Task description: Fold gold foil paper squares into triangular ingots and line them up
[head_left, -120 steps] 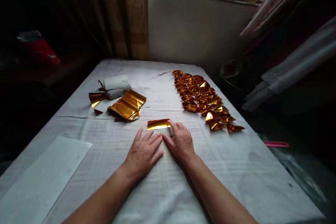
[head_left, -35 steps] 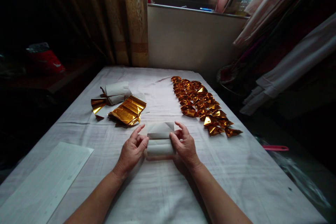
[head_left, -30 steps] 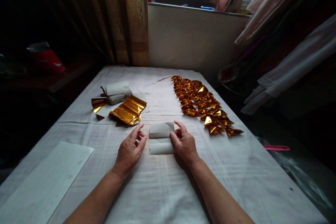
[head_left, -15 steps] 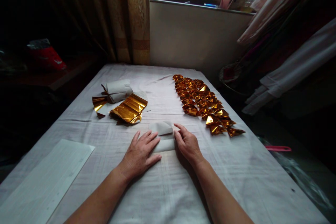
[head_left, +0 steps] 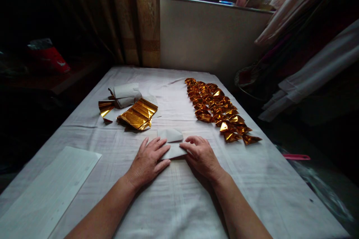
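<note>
A small folded paper is lying white side up on the white tablecloth near the table's middle, its far flap lifting slightly. The left hand is lying flat and spread, fingers pressing its near-left edge; the right hand is resting loosely curled, fingertips touching the right edge — neither hand is gripping it. To the left a stack of gold foil sheets is sitting beside a white paper roll; to the right folded gold pieces are running in rows. Curtains are hanging by the window behind. Half a second ago the right hand was set farther back — now it is lying lower across the fold.
</note>
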Demonstrator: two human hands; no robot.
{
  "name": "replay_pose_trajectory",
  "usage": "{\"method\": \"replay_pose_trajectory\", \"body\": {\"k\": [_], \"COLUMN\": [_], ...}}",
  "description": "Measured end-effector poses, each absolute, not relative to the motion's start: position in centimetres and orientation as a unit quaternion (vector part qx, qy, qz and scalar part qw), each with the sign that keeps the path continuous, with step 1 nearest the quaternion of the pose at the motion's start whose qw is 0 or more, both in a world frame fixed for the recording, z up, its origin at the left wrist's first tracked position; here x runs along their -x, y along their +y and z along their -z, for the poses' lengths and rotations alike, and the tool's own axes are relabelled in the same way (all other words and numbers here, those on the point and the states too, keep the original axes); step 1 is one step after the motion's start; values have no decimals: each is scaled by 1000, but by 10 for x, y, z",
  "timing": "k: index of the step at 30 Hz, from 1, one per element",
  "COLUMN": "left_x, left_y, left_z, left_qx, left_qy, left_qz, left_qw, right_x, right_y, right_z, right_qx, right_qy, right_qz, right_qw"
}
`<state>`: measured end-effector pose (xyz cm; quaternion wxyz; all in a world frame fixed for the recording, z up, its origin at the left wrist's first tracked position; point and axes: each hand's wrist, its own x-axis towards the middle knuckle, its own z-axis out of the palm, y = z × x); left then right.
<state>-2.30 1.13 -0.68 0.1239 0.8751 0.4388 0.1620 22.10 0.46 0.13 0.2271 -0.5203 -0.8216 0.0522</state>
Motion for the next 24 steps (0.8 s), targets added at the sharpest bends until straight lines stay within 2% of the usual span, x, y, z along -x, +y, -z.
{"method": "replay_pose_trajectory", "body": {"k": [4, 8, 16, 19, 24], "left_x": [24, 27, 30, 27, 24], "left_y": [11, 12, 21, 26, 31], "left_z": [5, 3, 0, 1, 10], "left_qx": [-874, -872, -838, -823, -813], "left_qy": [438, 433, 451, 464, 470], "left_qz": [-159, -172, -250, -283, -332], "left_qw": [133, 147, 180, 164, 81], "right_x": [-217, -214, -207, -201, -193], "right_y": [2, 4, 16, 22, 24], "right_z": [-8, -6, 7, 2, -1], "right_qx": [474, 458, 522, 553, 590], "right_qy": [-851, -856, -792, -772, -752], "right_qz": [-7, -50, -127, -138, -128], "right_qw": [225, 235, 290, 282, 264]}}
